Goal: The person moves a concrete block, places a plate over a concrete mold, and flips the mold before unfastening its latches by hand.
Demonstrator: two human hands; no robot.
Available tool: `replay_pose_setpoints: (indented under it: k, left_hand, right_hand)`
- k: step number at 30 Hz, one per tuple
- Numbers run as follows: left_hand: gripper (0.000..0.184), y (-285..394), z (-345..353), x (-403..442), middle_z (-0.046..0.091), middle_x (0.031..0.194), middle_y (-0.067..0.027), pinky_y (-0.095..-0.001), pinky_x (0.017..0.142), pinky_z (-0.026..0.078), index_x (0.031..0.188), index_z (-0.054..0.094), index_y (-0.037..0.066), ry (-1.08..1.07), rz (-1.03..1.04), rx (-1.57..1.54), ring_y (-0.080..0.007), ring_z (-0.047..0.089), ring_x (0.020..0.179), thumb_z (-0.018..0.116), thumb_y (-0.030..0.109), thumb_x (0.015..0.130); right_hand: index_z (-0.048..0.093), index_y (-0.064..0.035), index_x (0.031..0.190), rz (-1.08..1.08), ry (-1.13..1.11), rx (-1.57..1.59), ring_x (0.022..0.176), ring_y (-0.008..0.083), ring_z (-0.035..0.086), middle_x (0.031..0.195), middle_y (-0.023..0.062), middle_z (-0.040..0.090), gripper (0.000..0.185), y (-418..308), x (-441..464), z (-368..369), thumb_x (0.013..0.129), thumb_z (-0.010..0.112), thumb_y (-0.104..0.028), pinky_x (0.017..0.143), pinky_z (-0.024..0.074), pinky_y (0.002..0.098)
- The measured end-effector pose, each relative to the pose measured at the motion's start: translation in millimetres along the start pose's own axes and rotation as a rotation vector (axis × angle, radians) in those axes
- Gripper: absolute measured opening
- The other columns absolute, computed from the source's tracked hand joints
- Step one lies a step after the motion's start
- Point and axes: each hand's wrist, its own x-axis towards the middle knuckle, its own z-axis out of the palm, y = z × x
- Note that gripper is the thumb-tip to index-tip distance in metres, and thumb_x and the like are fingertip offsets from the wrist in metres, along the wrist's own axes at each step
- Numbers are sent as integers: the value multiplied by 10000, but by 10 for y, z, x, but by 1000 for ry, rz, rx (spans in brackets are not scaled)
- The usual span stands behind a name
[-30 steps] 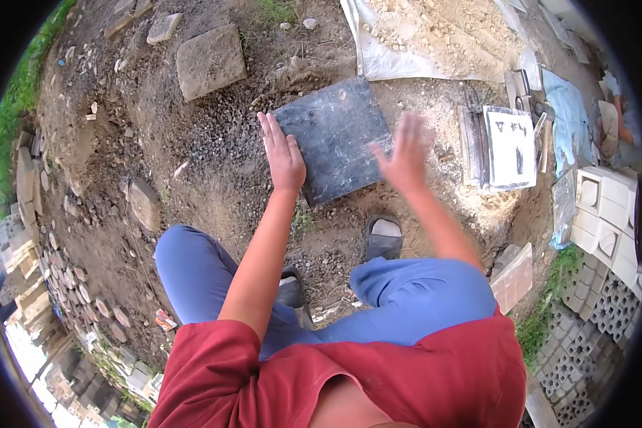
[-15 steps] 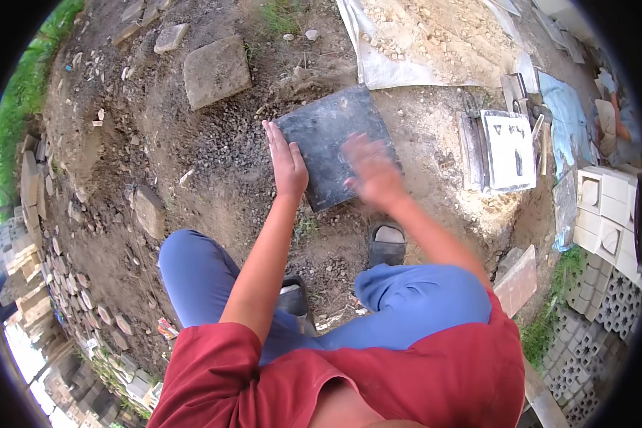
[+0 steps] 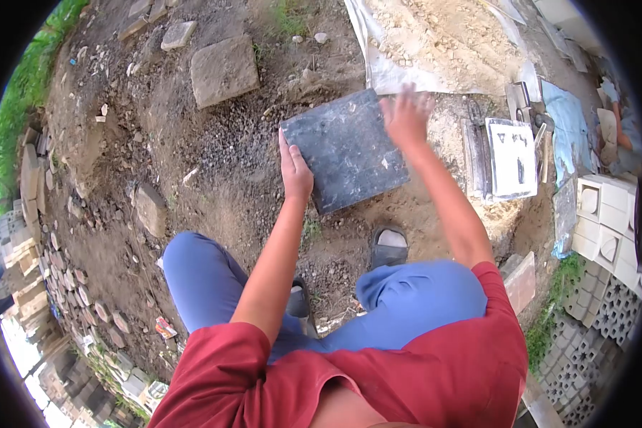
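Note:
A dark square slab with pale dusty marks lies tilted on the ground in front of me. My left hand rests along its left edge, fingers stretched out and partly hidden behind that edge. Beyond the slab's upper right side is my right hand, slightly blurred, its fingers spread and holding nothing. Whether it touches the slab's edge I cannot tell.
Sandy rubble lies on a white sheet ahead. At the right are a white printed sheet, a blue cloth and pale blocks. A stone paver lies upper left. Another person's arm shows far right.
My right hand swept leftward over the slab, then moved up and right past its upper right side. My left hand has stayed at the left edge. The whole view has shifted slightly.

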Motion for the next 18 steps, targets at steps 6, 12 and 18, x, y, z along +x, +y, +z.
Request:
replay_pose_setpoints:
  k: [6, 12, 18]
  left_hand:
    - [525, -6, 47, 31, 402, 1570, -208, -368, 1179, 319, 1596, 251, 1, 48, 15, -25, -298, 431, 1416, 292, 220, 1121]
    - [514, -18, 53, -2, 391, 1582, -199, -369, 1193, 303, 1589, 268, 0, 67, 9, -27, -293, 405, 1441, 283, 219, 1124]
    - [513, -28, 15, -33, 368, 1602, -210, -370, 1214, 268, 1579, 274, -27, 98, 82, 96, -309, 356, 1485, 299, 200, 1119]
  right_hand:
    - [246, 64, 1570, -669, -140, 414, 1526, 443, 220, 1637, 246, 282, 797, -433, -259, -375, 1060, 321, -545, 1265, 153, 523]
    - [233, -10, 1604, -195, 79, 6, 1562, 360, 171, 1679, 212, 193, 831, -305, -207, -80, 1035, 347, -605, 1265, 123, 540]
    - [303, 78, 1548, -515, -90, 303, 1536, 442, 209, 1635, 260, 286, 866, -78, -317, -47, 1036, 324, -621, 1263, 164, 477]
